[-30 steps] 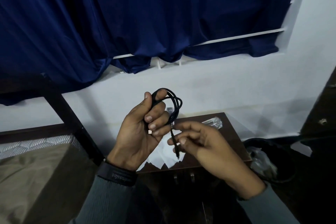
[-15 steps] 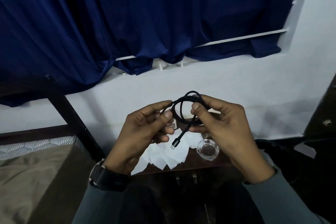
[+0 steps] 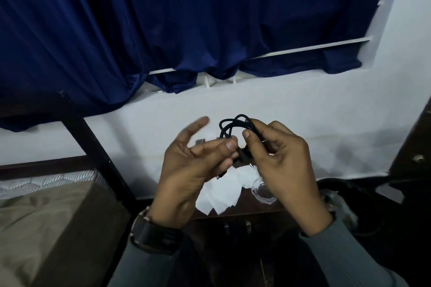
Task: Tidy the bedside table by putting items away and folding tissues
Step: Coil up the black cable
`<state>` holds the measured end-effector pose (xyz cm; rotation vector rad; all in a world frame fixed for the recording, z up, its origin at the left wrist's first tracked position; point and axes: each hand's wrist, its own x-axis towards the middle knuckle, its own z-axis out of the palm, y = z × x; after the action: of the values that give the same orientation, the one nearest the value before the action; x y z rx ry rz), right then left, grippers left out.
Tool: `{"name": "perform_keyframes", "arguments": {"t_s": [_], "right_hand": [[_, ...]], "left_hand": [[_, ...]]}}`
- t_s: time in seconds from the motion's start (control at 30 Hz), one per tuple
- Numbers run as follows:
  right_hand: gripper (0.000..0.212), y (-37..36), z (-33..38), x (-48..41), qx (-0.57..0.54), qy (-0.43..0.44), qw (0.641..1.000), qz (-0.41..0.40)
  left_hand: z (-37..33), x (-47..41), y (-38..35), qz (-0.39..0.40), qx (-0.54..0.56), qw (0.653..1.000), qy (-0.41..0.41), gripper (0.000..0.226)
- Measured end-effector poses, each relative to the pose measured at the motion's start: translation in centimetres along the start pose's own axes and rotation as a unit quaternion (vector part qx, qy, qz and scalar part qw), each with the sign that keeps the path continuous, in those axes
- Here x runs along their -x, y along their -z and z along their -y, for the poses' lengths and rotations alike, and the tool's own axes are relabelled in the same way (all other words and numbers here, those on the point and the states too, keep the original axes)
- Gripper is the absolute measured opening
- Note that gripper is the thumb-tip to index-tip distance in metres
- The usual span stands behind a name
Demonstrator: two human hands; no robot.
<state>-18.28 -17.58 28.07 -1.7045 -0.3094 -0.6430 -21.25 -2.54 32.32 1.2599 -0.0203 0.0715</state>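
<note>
My right hand (image 3: 279, 161) pinches the coiled cable (image 3: 229, 127); its loose tail hangs left, toward my open left hand (image 3: 186, 170) just beside it.

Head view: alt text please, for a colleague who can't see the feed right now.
The right hand pinches a coiled black cable above a dark wooden bedside table, while the left hand is open beside it, blurred. Loose white tissues and a small clear glass dish lie on the table; a dark blue curtain hangs behind.

Right hand (image 3: 285, 165) pinches coiled cable (image 3: 241, 115) above tissues (image 3: 221, 196)
</note>
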Motion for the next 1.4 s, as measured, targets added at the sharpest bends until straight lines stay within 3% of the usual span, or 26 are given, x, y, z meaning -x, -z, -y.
{"name": "perform_keyframes", "arguments": {"t_s": [0.07, 0.17, 0.47, 0.57, 0.73, 0.87, 1.0, 1.07, 1.23, 1.33, 1.4], "right_hand": [[0.022, -0.3, 0.1, 0.3, -0.073, -0.020, 0.997, 0.013], [0.027, -0.4, 0.4, 0.6, -0.120, -0.025, 0.992, 0.013], [0.031, -0.3, 0.6, 0.7, -0.221, -0.073, 0.972, 0.010], [0.033, -0.3, 0.5, 0.9, -0.216, -0.065, 0.974, 0.022], [0.030, -0.4, 0.5, 1.0, -0.181, -0.059, 0.981, 0.036], [0.028, -0.3, 0.3, 1.1, -0.144, -0.052, 0.987, 0.051], [0.024, -0.6, -0.2, 1.4, -0.106, -0.039, 0.993, 0.039], [0.024, -0.8, -0.2, 1.6, -0.109, -0.039, 0.993, 0.039], [0.023, -0.5, 0.2, 1.2, -0.209, -0.097, 0.973, -0.004], [0.021, 0.1, 0.7, 0.6, -0.253, -0.139, 0.957, -0.023], [0.020, 0.6, 0.8, 0.1, -0.264, -0.144, 0.953, -0.036]], "left_hand": [[0.4, -0.3, -0.6, -0.072, -0.040, 0.994, -0.076, 0.078], [0.6, -0.8, -0.5, -0.118, -0.065, 0.984, -0.114, 0.078], [1.6, -1.9, 0.6, -0.082, -0.056, 0.994, -0.055, 0.084], [1.4, -1.8, 0.5, -0.029, -0.082, 0.995, -0.049, 0.071], [1.5, -2.1, 0.4, -0.065, -0.107, 0.986, -0.112, 0.061], [2.3, -2.3, 0.7, -0.064, -0.128, 0.984, -0.105, 0.056], [3.3, -2.9, 1.7, -0.067, -0.251, 0.961, -0.099, 0.057], [3.4, -3.0, 2.0, -0.034, -0.267, 0.959, -0.090, 0.054], [1.7, -2.2, 2.9, 0.154, -0.160, 0.975, -0.024, 0.062], [1.1, -2.4, 4.1, 0.143, -0.188, 0.971, -0.043, 0.079], [1.2, -2.2, 4.3, 0.148, -0.204, 0.967, -0.033, 0.075]]}}
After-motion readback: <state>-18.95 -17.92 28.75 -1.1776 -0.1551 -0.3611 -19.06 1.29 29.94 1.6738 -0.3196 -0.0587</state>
